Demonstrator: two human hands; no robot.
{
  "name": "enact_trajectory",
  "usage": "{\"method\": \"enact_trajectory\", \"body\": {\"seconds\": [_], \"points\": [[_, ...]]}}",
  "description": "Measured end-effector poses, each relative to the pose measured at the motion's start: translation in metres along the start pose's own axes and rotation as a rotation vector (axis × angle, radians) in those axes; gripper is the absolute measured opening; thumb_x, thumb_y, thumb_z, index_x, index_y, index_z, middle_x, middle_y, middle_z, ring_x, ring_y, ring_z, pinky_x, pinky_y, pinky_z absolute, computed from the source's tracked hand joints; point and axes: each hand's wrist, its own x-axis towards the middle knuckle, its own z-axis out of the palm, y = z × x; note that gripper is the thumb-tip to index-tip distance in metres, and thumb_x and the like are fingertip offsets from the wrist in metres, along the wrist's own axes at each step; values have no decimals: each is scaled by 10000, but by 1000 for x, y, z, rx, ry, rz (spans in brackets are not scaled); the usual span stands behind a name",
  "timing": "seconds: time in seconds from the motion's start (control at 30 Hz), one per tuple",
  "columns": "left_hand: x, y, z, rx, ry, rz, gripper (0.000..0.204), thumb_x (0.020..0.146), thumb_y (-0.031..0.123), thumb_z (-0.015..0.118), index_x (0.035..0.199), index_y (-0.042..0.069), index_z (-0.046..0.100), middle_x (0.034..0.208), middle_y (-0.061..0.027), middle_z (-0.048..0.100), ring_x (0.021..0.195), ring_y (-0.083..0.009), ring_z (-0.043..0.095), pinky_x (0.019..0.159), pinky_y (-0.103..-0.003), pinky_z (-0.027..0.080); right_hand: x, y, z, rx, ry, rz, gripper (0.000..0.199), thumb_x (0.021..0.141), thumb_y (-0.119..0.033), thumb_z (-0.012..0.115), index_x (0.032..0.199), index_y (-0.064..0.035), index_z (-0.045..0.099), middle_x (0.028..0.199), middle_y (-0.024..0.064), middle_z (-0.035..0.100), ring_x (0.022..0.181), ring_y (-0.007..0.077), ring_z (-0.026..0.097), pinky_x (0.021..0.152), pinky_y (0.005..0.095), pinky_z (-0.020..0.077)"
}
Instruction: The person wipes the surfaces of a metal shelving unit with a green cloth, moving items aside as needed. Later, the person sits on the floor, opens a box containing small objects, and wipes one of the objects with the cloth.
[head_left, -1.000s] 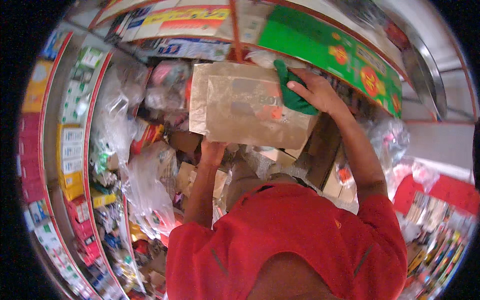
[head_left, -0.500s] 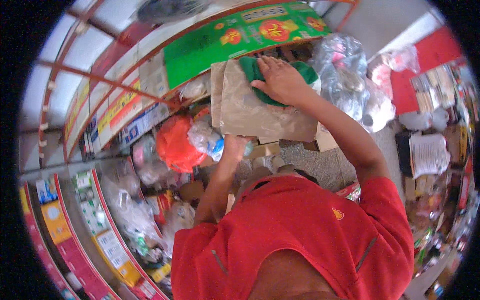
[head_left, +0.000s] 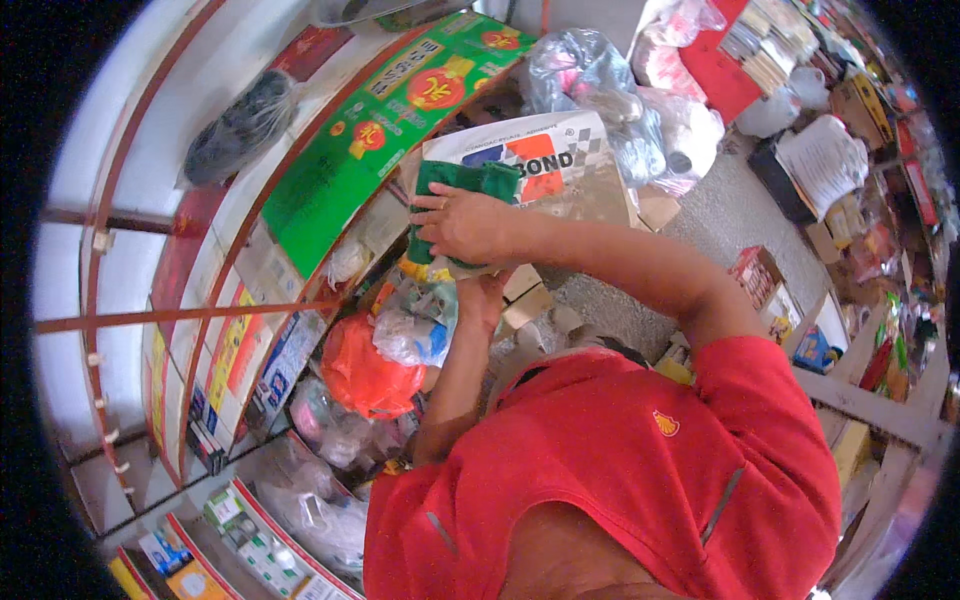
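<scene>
A cardboard box (head_left: 580, 195) is held tilted in front of me. Its upper part is white with orange and blue print, and a dull brown film covers its lower part. My right hand (head_left: 470, 228) presses a green cloth (head_left: 482, 180) against the box's left side, fingers close together and bent over the cloth. Below, at the lower left edge of the box, my left hand (head_left: 482, 300) grips from underneath. Most of its fingers are hidden by the box.
A red plastic bag (head_left: 370, 370) and a clear bag (head_left: 410, 335) sit left of my left forearm. Beyond the box are a long green carton (head_left: 370, 140) on a shelf and plastic-wrapped goods (head_left: 575, 75). An open red box (head_left: 757, 275) stands on the right.
My right hand has moved the green cloth left and down across the box. The upper part, brown before, now shows white with coloured print. The whole view has turned.
</scene>
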Motion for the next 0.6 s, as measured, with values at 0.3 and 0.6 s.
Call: {"method": "enact_trajectory", "body": {"seconds": [0.3,0.6], "points": [[17,-14,66,53,-193,-10,481,1000,408,331,1408,155,350,1432,-35,397,1297,-214,412,1078,-394,349,-88,-19,-48,-87,126,401,568,865,-323,579,1337,-31,458,1472,144,346,1396,279,273,1145,461,189],[80,-44,93,-177,-598,-235,425,961,277,391,1311,48,459,1305,-143,516,1173,-281,527,1031,-418,417,-171,-31,-50,-114,254,586,452,811,-143,515,1236,9,499,1383,158,444,1314,297,398,1104,436,279]]}}
